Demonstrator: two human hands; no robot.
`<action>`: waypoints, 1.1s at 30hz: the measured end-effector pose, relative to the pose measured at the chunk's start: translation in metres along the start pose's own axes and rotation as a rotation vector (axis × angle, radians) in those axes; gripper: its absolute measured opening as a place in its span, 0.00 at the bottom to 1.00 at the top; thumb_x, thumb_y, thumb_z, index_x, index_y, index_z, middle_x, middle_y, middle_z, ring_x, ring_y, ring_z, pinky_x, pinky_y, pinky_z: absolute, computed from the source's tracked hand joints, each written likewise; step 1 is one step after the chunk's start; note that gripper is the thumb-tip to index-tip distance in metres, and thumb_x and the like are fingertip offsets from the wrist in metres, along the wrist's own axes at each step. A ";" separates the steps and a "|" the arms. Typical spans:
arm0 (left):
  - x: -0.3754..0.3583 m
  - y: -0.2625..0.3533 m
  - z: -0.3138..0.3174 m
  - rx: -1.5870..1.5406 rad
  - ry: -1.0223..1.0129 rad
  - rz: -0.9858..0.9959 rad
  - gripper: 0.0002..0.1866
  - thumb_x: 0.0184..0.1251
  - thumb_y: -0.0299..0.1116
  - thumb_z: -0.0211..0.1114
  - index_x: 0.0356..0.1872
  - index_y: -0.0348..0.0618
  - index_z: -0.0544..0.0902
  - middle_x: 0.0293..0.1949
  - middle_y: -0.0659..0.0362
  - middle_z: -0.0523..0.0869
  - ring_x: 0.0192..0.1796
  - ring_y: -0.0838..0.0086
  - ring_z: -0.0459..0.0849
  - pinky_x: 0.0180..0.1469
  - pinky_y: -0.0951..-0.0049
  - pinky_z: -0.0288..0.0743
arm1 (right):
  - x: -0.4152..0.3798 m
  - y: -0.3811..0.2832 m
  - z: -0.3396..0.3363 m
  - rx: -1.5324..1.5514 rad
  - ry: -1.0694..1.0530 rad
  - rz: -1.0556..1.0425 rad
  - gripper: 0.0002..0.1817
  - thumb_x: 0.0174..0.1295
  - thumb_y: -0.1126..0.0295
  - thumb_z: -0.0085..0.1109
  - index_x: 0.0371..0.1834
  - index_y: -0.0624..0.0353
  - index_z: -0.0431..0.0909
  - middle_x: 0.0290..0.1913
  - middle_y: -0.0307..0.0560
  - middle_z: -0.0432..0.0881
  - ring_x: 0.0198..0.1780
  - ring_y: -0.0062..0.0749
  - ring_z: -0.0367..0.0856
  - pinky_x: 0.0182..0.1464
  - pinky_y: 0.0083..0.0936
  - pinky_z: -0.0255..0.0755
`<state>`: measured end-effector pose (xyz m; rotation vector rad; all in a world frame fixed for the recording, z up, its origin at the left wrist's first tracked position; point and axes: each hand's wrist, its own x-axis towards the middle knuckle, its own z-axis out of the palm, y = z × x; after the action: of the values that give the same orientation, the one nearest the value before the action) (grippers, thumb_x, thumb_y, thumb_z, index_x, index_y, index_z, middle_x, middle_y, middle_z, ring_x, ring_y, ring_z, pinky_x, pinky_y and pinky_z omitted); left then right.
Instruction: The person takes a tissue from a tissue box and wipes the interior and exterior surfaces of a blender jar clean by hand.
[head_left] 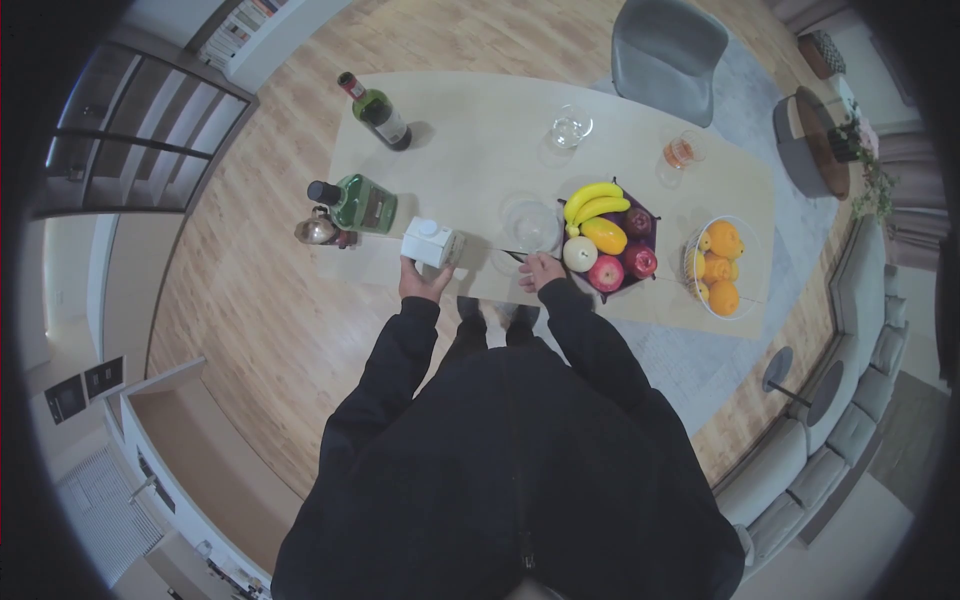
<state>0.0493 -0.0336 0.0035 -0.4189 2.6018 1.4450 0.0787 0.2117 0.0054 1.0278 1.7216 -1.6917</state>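
My left hand (420,282) grips a white carton (432,243) with a round cap, held at the near edge of the light wooden table (470,130). My right hand (543,271) rests at the table edge, fingers curled by a thin dark utensil, just in front of an empty glass bowl (530,224). Whether it grips the utensil is unclear. A dark bowl of fruit (610,240) with bananas, apples and a mango stands right of that hand.
A green bottle (358,203) and a small metallic pot (318,231) stand left of the carton. A wine bottle (376,112) is farther back. A stemless glass (570,127), a glass with orange drink (680,153), a bowl of oranges (720,267), a grey chair (668,50).
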 end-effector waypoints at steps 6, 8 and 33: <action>0.000 -0.004 0.005 -0.031 0.025 0.005 0.44 0.40 0.50 0.78 0.58 0.47 0.66 0.55 0.53 0.78 0.59 0.63 0.75 0.58 0.67 0.68 | 0.007 0.007 0.005 -0.009 -0.024 -0.022 0.17 0.70 0.59 0.42 0.47 0.61 0.72 0.46 0.51 0.80 0.33 0.32 0.80 0.36 0.20 0.78; -0.001 0.000 0.005 -0.086 0.020 0.017 0.45 0.40 0.46 0.79 0.60 0.45 0.65 0.56 0.53 0.77 0.60 0.64 0.73 0.60 0.69 0.67 | 0.014 0.013 0.005 0.014 -0.034 -0.039 0.16 0.68 0.58 0.43 0.44 0.60 0.72 0.45 0.50 0.80 0.31 0.31 0.80 0.32 0.20 0.76; -0.061 -0.080 -0.073 0.109 -0.028 -0.181 0.36 0.54 0.38 0.73 0.63 0.41 0.65 0.62 0.52 0.69 0.57 0.62 0.74 0.59 0.64 0.72 | 0.071 0.006 -0.004 -0.723 0.298 -0.370 0.16 0.65 0.58 0.40 0.50 0.51 0.70 0.35 0.64 0.80 0.35 0.61 0.79 0.41 0.43 0.70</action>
<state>0.1331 -0.1255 -0.0074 -0.5982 2.5310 1.2374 0.0428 0.2269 -0.0549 0.6575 2.5659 -0.9565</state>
